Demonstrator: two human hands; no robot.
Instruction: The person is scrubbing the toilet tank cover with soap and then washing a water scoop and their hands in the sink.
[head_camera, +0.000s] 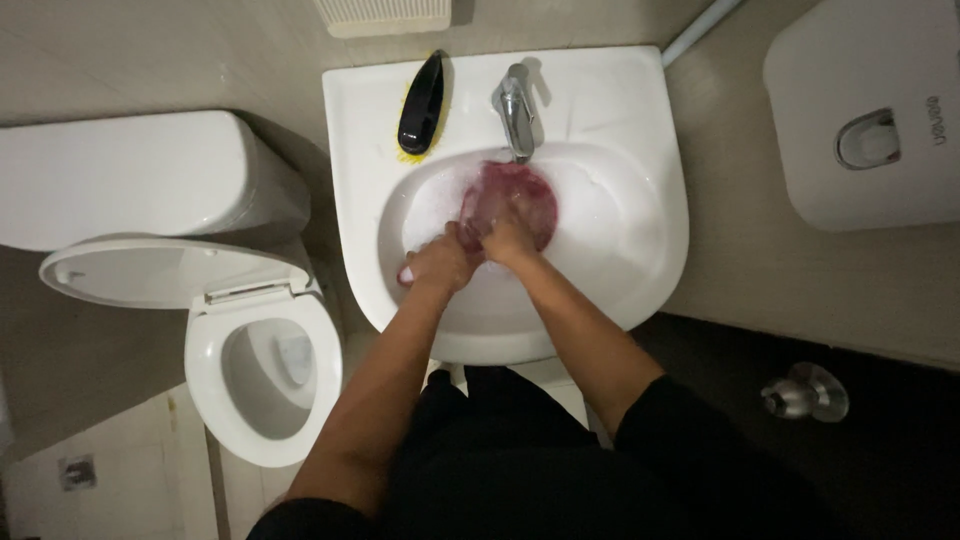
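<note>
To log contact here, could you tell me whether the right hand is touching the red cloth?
Touching: the head view shows the right hand gripping the red cloth.

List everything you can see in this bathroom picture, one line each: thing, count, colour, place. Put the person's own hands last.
White ceramic washbasin: one, white, centre, holding soapy water.
Chrome metal tap: one, silver, back rim of the basin.
Dark red wet cloth: one, dark red, in the basin under the tap.
Black scrubbing brush with yellow bristles: one, black and yellow, basin's back left ledge.
White toilet with raised lid: one, white, left of the basin.
White toilet cistern: one, white, far left.
White wall-mounted box: one, white, upper right.
Round metal door knob: one, silver, lower right.
Left hand: one, gripping the cloth.
Right hand: one, gripping the cloth.
</note>
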